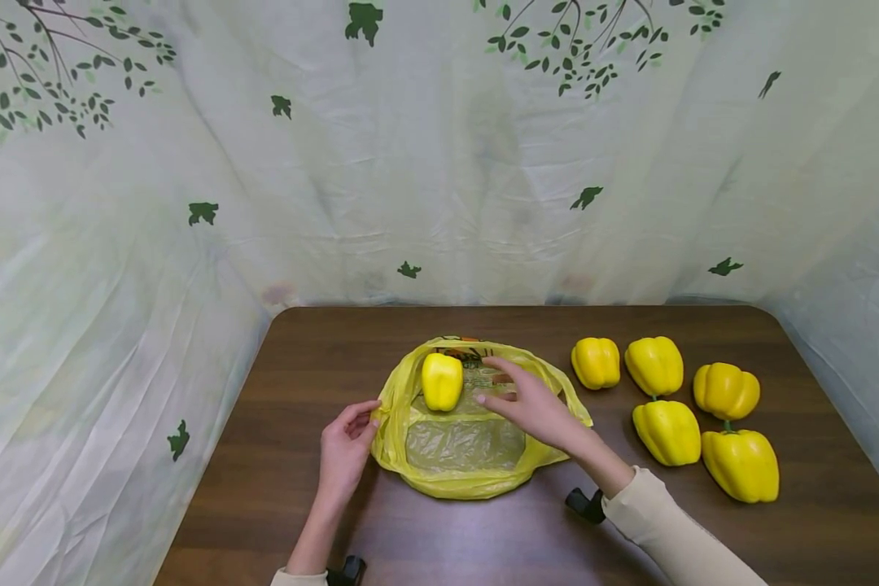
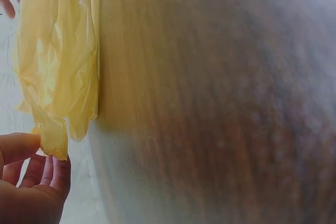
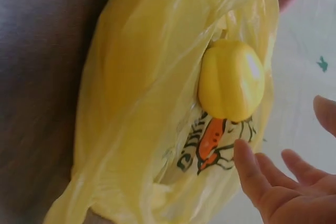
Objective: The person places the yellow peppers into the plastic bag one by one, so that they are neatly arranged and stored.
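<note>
A yellow plastic bag [image 1: 465, 487] lies spread on the table with its mouth facing up. One yellow bell pepper [image 1: 443, 382] sits inside, toward the left; printed lettering and an orange picture show beside it in the right wrist view. At the bag's left edge my left hand [image 1: 346, 450] pinches a bit of the plastic between thumb and fingers, seen close up in the left wrist view. Over the right part of the opening is my right hand [image 1: 531, 407], its fingers spread and apart from the pepper, holding nothing.
Several more yellow bell peppers [image 1: 668, 433] stand in a loose group to the right of the bag on the brown wooden table [image 1: 286, 391]. A pale curtain [image 1: 439, 163] with green leaf prints hangs behind the table and along both sides.
</note>
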`<state>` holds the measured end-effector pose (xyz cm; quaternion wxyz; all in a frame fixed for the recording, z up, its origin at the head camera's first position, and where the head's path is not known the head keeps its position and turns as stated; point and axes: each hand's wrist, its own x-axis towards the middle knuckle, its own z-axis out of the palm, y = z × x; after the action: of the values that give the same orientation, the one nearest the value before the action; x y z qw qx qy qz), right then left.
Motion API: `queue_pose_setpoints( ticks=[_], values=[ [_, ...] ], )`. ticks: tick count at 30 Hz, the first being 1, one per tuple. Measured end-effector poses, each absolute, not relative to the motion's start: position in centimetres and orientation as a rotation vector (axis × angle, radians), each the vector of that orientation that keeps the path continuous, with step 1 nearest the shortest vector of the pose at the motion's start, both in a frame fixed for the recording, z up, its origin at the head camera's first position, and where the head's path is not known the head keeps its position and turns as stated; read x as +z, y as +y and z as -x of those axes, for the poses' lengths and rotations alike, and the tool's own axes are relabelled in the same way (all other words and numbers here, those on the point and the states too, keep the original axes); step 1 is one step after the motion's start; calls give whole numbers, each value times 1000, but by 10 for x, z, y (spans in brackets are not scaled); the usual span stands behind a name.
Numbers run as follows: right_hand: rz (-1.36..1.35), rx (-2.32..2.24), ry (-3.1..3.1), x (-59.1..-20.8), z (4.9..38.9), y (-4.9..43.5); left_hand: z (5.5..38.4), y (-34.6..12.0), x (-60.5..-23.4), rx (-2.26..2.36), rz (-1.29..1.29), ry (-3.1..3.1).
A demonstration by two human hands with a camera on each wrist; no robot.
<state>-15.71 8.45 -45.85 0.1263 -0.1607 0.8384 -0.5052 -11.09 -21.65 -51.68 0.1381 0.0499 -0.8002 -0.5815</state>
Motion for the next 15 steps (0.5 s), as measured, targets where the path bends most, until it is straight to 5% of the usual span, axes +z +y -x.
queue_pose_setpoints(
  ticks=[15],
  values=[
    [429, -1510, 2521, -462, 126, 122, 110, -216, -517, -1718, -185, -2325]
  ],
)
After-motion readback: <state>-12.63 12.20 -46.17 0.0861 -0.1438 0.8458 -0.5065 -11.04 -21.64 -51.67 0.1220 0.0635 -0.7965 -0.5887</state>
